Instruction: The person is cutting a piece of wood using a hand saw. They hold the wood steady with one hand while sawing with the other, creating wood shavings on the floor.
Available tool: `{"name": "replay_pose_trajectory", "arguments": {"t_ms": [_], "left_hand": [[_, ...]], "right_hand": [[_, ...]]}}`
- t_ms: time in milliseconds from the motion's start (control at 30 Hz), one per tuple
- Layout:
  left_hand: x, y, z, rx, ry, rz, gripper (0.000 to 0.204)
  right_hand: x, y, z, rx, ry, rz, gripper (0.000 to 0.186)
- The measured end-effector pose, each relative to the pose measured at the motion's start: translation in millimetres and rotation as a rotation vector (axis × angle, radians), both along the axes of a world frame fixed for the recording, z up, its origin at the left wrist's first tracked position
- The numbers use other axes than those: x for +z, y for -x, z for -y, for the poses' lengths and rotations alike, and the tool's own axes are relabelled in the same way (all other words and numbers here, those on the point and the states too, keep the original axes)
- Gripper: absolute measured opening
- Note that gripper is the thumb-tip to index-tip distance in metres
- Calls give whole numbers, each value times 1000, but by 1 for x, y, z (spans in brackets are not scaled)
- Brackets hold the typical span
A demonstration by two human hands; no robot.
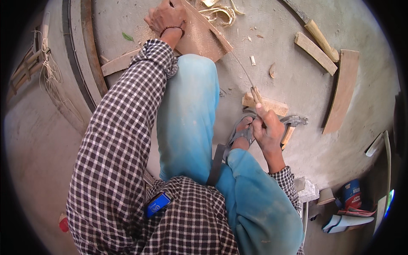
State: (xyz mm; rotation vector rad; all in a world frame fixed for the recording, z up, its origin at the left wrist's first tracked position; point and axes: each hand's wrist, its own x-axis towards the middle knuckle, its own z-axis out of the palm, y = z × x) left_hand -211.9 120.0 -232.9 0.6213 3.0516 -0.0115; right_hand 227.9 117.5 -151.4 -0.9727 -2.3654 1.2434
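At the top, my left hand (166, 18) is closed at the left edge of a brown wooden board (199, 40), gripping it; part of its fingers is hidden. The board slopes beyond my left knee. My right hand (268, 127) is wrapped round the wooden handle (256, 95) of a thin-bladed tool that looks like a saw seen edge-on. Its narrow metal blade (243, 69) runs up and left to the board's lower right corner. Just under the handle, a short wood block (272, 105) lies on the floor by my sandalled foot (243, 129).
A hammer (291, 127) lies right of my right hand. Farther right are a wooden-handled tool (321, 38), a wood strip (315, 53) and a flat board (342, 91). Shavings (221, 15) lie at the top. A blue and red can (352, 193) stands at lower right.
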Motion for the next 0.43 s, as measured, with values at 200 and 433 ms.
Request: {"name": "replay_pose_trajectory", "arguments": {"t_ms": [200, 433], "left_hand": [[-3, -9, 13, -118, -156, -132, 54], [13, -21, -9, 123, -81, 62, 43]], "right_hand": [[11, -11, -11, 123, 1, -3, 63], [0, 115, -25, 84, 44, 1, 51]]}}
